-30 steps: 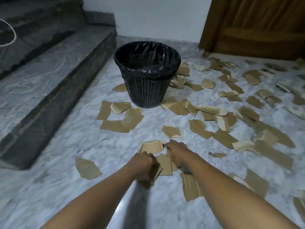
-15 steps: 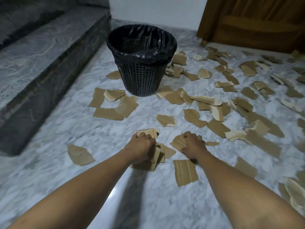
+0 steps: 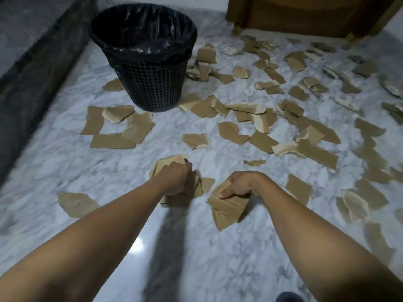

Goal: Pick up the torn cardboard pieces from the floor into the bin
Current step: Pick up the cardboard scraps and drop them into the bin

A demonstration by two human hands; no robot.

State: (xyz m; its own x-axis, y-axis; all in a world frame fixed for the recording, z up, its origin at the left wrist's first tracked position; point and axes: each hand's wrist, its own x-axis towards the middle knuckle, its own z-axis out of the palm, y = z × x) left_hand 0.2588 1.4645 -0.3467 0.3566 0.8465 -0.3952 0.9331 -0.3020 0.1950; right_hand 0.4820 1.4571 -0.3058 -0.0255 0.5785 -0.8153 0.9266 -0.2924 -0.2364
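Note:
Torn brown cardboard pieces (image 3: 233,132) lie scattered over the white marble floor (image 3: 65,166). A black mesh bin (image 3: 150,79) with a black liner stands upright at the far middle-left. My left hand (image 3: 176,180) grips a bunch of cardboard pieces (image 3: 165,165) low over the floor. Beside it, my right hand (image 3: 237,187) holds a second stack of cardboard pieces (image 3: 226,211), with the thumb pressed on top. Both hands are well short of the bin.
A dark stone step (image 3: 35,68) runs along the left side. A wooden door (image 3: 305,14) closes the far right. Loose pieces lie left of my arm (image 3: 76,203) and right of it (image 3: 298,188). A dark shoe tip (image 3: 287,298) shows at the bottom.
My right hand has pulled back toward me and taken up the large ridged piece into its stack. My left hand keeps its bunch. The view has moved closer to the bin.

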